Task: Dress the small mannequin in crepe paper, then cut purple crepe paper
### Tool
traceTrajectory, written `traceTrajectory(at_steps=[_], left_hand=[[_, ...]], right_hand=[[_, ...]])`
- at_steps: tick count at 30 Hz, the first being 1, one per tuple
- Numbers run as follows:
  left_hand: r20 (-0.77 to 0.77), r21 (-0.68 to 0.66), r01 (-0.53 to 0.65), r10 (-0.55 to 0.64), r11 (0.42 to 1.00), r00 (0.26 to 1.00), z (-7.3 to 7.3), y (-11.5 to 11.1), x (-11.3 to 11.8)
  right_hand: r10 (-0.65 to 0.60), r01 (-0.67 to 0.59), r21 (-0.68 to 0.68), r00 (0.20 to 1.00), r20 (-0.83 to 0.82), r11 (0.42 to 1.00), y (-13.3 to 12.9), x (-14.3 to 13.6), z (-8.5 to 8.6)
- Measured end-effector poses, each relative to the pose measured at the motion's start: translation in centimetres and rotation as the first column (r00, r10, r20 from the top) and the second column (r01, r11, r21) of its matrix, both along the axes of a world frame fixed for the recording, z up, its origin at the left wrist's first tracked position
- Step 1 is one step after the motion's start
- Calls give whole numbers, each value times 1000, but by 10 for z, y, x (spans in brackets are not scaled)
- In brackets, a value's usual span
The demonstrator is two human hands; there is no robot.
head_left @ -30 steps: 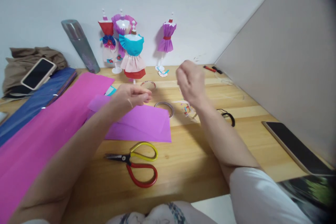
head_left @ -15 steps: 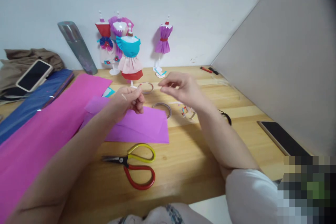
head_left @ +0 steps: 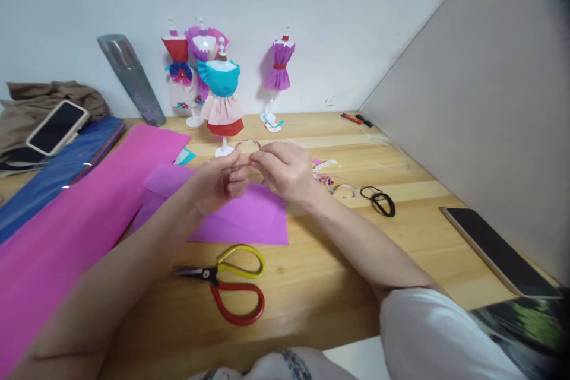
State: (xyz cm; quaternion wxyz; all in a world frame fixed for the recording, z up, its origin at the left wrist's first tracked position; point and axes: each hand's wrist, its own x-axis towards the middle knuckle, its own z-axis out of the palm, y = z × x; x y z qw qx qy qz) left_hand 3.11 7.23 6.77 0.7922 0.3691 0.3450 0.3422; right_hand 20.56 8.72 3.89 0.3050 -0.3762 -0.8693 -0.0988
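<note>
My left hand [head_left: 222, 181] and my right hand [head_left: 287, 172] meet fingertip to fingertip above the purple paper [head_left: 249, 214]. Both are closed in a pinch, and whatever lies between the fingers is too small to make out. Just behind the fingertips shows the upper edge of a thin ring, like a tape roll [head_left: 248, 142]. Nearer me, scissors [head_left: 214, 276] with one yellow and one red handle lie on the wooden table [head_left: 312, 285], blades pointing left. Small scraps [head_left: 327, 181] of coloured paper and pale strips lie right of my right hand.
Small dress forms in paper dresses, one with a turquoise top [head_left: 220, 80] and one in purple [head_left: 279, 65], stand at the wall. Pink paper [head_left: 102, 202], a blue pack [head_left: 57, 160], a bottle [head_left: 133, 80] and a phone [head_left: 57, 127] are left. Black bands [head_left: 382, 203] and another phone [head_left: 499, 252] lie right.
My right hand has moved left and down, bringing its pinched fingertips against those of my left hand. The left hand has barely moved. The black bands and scraps are now less covered.
</note>
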Motion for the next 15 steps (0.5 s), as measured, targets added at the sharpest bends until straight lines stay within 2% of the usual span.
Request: traceTrajectory(at_steps=[2, 5, 7, 9, 12, 13, 15], left_hand=[[-9, 55, 22, -22, 998, 1000, 0, -8, 5], [-131, 261, 83, -50, 962, 990, -3, -17, 9], [-239, 390, 97, -1, 916, 971, -2, -17, 5], [-346, 480, 92, 92, 872, 934, 4, -12, -4], [-547, 553, 188, 183, 811, 817, 16, 2, -26], [-628, 566, 259, 206, 783, 750, 20, 7, -34], [-775, 570, 431, 283, 699, 565, 23, 18, -49]], right_hand=[[-82, 82, -3, 995, -53, 997, 6, 3, -2], [-271, 250, -114, 933, -236, 961, 18, 18, 5], [-382, 336, -188, 853, -356, 923, 26, 36, 16], [-441, 357, -273, 811, -384, 894, 33, 58, 29], [-497, 360, -382, 785, -369, 851, 36, 91, 46], [-521, 382, -399, 785, -336, 833, 36, 100, 51], [-570, 448, -425, 792, -219, 786, 36, 115, 56]])
